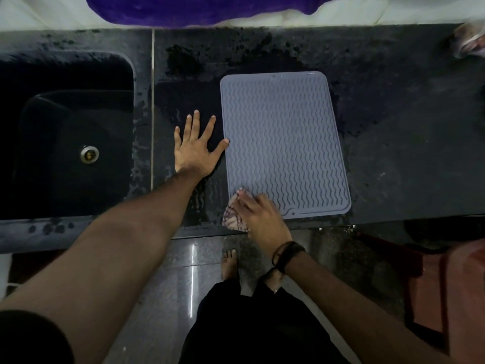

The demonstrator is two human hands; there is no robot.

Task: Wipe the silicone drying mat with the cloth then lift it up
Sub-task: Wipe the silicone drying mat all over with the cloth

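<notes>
A grey silicone drying mat [284, 143] with wavy ridges lies flat on the dark counter [393, 127]. My right hand [259, 214] presses a striped, pinkish cloth [233, 218] onto the mat's near left corner, and part of the cloth hangs past the mat's edge. My left hand [195, 147] rests flat on the counter just left of the mat, fingers spread. Its thumb tip touches the mat's left edge.
A dark sink [70, 143] with a metal drain [89, 154] sits at the left. Wet patches darken the counter around the mat. A purple cloth [199, 9] lies beyond the counter's back edge. A blurred object [469, 42] is at the far right. My bare feet stand on the tiled floor [170, 285].
</notes>
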